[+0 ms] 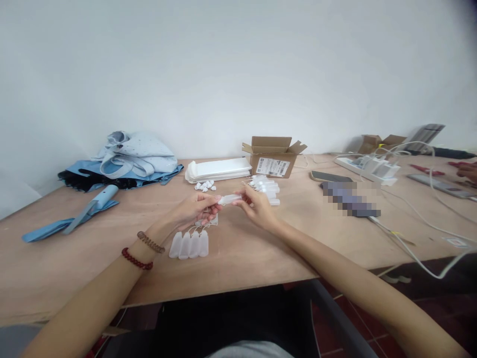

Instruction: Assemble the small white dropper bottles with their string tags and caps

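Your left hand (pixel 197 208) and right hand (pixel 257 206) pinch the clear piece (pixel 231 199) endwise; keep it level, clear of the corded pieces (pixel 194 246) below your left.

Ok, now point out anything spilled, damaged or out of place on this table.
I see no spill or damage. One oddity: a white cable sags past the front edge of the table at right, where it might snag.
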Tool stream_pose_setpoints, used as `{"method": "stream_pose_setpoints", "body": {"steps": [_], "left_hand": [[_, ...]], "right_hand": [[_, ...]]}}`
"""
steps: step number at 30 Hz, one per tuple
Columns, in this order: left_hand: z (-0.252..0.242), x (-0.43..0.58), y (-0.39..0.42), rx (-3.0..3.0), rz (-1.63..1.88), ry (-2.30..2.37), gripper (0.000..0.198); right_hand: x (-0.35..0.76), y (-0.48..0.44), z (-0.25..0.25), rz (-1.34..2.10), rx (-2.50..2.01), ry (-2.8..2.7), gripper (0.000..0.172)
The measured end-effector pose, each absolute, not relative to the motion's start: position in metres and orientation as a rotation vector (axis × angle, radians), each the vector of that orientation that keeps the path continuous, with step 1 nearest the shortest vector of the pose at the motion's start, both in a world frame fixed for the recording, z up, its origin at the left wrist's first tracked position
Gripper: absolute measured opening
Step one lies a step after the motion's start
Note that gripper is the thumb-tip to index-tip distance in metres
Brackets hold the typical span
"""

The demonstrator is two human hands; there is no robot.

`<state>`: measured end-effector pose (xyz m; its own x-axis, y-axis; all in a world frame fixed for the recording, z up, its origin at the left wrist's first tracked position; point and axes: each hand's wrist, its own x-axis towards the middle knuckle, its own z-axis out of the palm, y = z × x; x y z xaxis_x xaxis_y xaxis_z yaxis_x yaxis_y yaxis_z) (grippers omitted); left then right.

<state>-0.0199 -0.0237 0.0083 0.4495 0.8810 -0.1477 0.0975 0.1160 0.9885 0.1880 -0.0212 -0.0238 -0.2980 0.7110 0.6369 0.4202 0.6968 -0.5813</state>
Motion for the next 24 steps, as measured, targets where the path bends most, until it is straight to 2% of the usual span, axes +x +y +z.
{"method": "stream_pose_setpoints", "body": {"steps": [7, 16, 21, 24], "left_hand": [[0.007, -0.025, -0.025, 1.868, 0.737, 0.98, 0.031], [0.007, -0.022, -0.029, 2.315, 0.952, 1.053, 0.026], [0.006, -0.023, -0.026, 2.329, 0.937, 1.06, 0.026], [0.008, -0.023, -0.026, 2.184, 0.887, 1.052, 0.03]], "right_hand": [[0.189, -0.025, -0.023, 0.464, -0.896, -1.898, 0.023], [0.186, -0.019, -0.024, 0.979, -0.934, -1.719, 0.03], [0.187, -0.015, -0.025, 1.153, -0.917, -1.686, 0.034], [0.186, -0.016, -0.022, 1.147, -0.868, -1.676, 0.035]]}}
